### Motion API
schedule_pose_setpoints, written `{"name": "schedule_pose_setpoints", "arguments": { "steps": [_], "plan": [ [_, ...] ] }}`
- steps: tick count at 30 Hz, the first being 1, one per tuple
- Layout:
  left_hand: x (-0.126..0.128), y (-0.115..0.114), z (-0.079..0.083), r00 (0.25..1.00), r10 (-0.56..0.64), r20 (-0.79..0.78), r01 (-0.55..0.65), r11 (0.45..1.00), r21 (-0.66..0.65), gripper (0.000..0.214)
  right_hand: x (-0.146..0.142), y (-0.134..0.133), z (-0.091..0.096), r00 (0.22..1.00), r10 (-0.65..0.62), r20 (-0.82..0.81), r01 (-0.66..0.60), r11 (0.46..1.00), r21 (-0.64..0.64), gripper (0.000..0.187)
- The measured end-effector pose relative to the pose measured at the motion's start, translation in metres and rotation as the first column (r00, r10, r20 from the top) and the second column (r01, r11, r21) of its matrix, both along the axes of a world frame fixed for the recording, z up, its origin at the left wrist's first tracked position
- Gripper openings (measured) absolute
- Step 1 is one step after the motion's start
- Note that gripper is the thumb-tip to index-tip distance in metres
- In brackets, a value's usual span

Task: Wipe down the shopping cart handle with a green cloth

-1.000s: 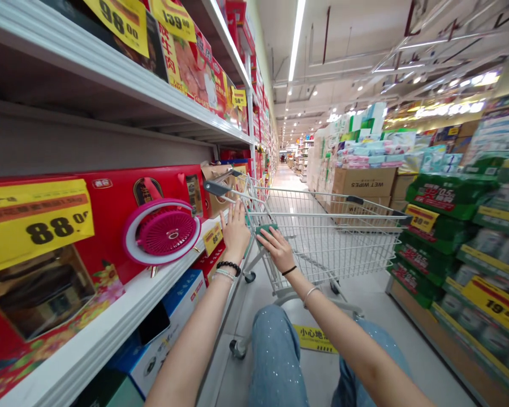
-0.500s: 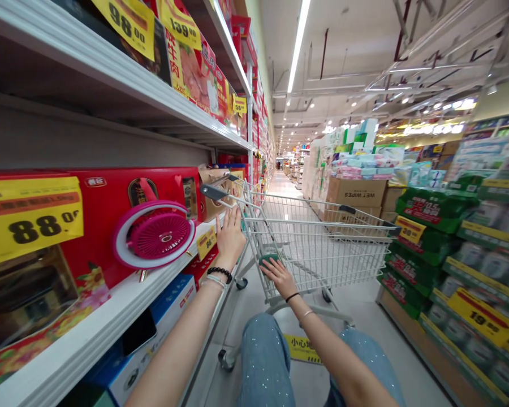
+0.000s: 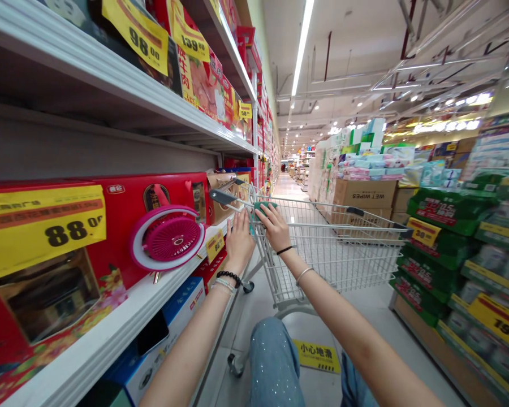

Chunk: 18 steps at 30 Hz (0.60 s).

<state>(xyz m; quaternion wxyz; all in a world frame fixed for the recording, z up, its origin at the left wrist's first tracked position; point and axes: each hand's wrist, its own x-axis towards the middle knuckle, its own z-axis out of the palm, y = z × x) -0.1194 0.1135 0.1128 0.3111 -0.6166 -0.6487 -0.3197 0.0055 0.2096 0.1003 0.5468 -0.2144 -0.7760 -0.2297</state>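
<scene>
- Right hand (image 3: 275, 227) and its green pad (image 3: 263, 206) have moved up and left since the earlier frame, from low on the near end of the cart (image 3: 348, 226) to its top
- Right hand is curved over the pad, fingers a little spread, keeping hold of it at the cart's near left corner
- Left hand (image 3: 240, 240) is flat, fingers nearly straight, nothing seen in it, just left of the pad; I cannot tell if it touches the cart
- Pink fan (image 3: 175, 240) stands on the shelf (image 3: 108, 327) at left, before a red box (image 3: 131, 192)
- Yellow sign (image 3: 316, 356) lies on the near floor (image 3: 322, 390)
- Green packs (image 3: 445, 209) are stacked at right
</scene>
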Motion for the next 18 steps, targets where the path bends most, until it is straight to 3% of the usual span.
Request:
{"name": "schedule_pose_setpoints", "arguments": {
  "steps": [5,7,9,12,14,18],
  "plan": [
    [-0.024,-0.01,0.034,0.999,0.041,0.006,-0.042,0.992,0.122,0.07,0.019,0.002,-0.028,1.0,0.017,-0.003,-0.016,0.998,0.06,0.056],
    [-0.037,-0.009,0.049,0.999,0.05,0.011,-0.051,0.985,0.162,0.069,0.019,-0.001,-0.024,0.999,0.027,-0.024,-0.025,0.995,0.092,0.056],
    [-0.047,-0.005,0.06,0.999,0.042,0.014,-0.044,0.985,0.166,0.068,0.01,-0.006,-0.007,0.999,0.031,-0.021,-0.029,0.992,0.124,0.053],
    [-0.054,0.003,0.066,1.0,0.018,0.021,-0.022,0.988,0.155,0.064,-0.009,-0.01,0.023,0.996,0.032,0.078,-0.044,0.986,0.159,0.049],
    [-0.055,0.006,0.065,0.999,0.015,0.031,-0.02,0.986,0.163,0.06,-0.015,-0.006,0.031,0.984,0.027,0.176,-0.057,0.984,0.17,0.047],
    [-0.054,0.004,0.064,0.999,0.003,0.04,-0.009,0.987,0.16,0.058,0.011,0.013,0.004,0.965,-0.006,0.261,-0.047,0.979,0.196,0.047]
  ]
}}
